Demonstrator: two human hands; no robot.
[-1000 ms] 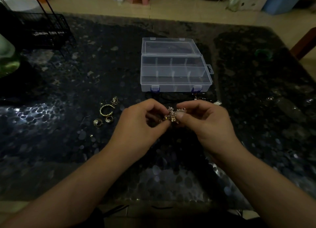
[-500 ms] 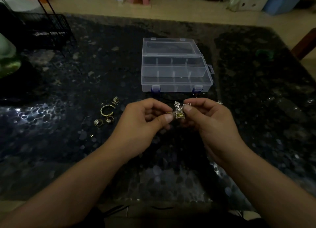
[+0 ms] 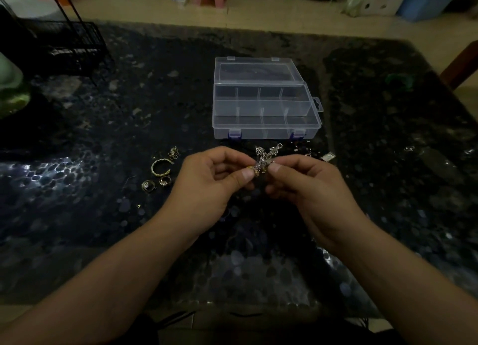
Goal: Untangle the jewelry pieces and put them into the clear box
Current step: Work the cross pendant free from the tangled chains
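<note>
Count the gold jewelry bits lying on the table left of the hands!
4: a small cluster farthest back, an open ring below it, then two small pieces nearest. Dim light may hide others.

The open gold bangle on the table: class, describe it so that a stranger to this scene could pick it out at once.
Start at the clear box in the middle of the dark table, then look nearer and to its left, beside the left hand. A small group of gold pieces lies there; the open gold bangle is the largest, a twisted hoop with a gap, while its neighbours are small rings.
</note>
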